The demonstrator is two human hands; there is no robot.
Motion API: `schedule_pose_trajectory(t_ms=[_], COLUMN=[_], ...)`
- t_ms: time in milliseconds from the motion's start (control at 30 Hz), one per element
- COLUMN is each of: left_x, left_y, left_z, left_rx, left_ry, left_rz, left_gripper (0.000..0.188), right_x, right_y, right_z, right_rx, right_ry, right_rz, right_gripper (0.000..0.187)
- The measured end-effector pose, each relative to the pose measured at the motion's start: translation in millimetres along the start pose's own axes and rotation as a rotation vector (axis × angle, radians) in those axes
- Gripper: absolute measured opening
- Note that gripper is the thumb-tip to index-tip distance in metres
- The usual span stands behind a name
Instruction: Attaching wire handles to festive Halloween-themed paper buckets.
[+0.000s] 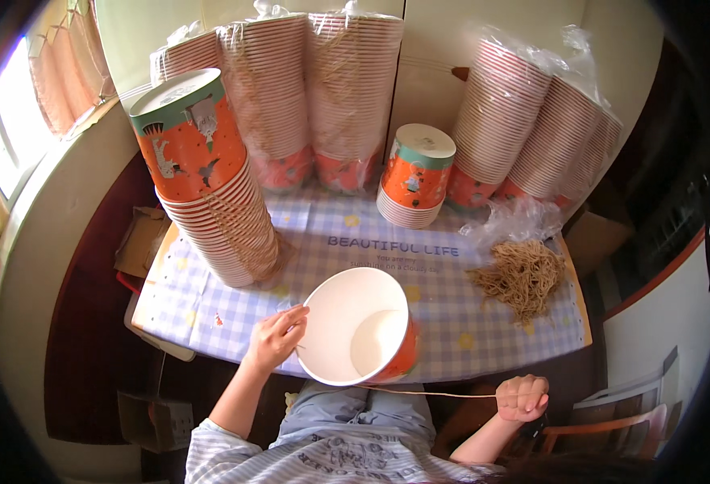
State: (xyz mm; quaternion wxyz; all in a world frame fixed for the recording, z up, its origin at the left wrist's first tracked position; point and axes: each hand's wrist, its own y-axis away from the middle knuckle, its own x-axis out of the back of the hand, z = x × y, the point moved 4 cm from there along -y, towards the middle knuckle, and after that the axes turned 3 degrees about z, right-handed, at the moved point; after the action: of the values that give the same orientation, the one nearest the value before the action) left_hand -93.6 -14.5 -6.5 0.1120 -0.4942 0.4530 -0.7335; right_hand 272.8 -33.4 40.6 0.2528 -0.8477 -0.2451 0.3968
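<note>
A large paper bucket [328,310], white inside and orange outside, is tipped at the table's near edge with its mouth toward me. My left hand [276,337] is closed at the left side of its rim, and a short bit of cord shows by the fingers. Out to the right, past the table edge, my right hand [522,398] makes a fist round a thin tan cord [439,394]. That cord runs taut from the fist to the underside of the bucket's rim; where it attaches is hidden.
A tall stack of upturned buckets [218,218] leans at the left, draped with tan cords. A short stack [416,177] stands at the back. Bagged stacks [270,97] line the wall. A heap of tan cords [524,278] lies right on the checked tablecloth [322,218], beside clear plastic [516,222].
</note>
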Motion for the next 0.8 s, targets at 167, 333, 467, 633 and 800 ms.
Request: schedule_pose_trajectory(t_ms=[167, 333, 467, 633, 800], left_x=[19.3, 20.2, 16.0, 19.2, -10.1], left_y=[-26.3, -56.3, -55.8, -22.6, 41.4], left_z=[-7.9, -9.9, -21.8, -46.2, -37.6], left_rx=[-0.249, -0.302, -0.196, 0.492, 1.072], left_ry=[-0.084, -0.091, -0.125, 0.109, 1.160], left_rz=[0.022, -0.056, -0.177, -0.072, -0.032], left_gripper=[0.011, 0.009, 0.026, 0.031, 0.026], right_x=[-12.4, -34.9, -42.6, -41.3, -54.7], right_y=[-8.6, -26.7, -33.1, -19.7, -20.6], right_z=[-5.0, -3.0, 19.6, 56.1, 84.7], right_rx=[0.032, 0.035, -0.062, -0.442, -0.380], right_ry=[0.122, 0.245, 0.393, 0.693, 0.986], right_rz=[-0.107, -0.210, -0.149, -0.431, -0.300], right_gripper=[0.038, 0.032, 0.025, 0.010, 0.011])
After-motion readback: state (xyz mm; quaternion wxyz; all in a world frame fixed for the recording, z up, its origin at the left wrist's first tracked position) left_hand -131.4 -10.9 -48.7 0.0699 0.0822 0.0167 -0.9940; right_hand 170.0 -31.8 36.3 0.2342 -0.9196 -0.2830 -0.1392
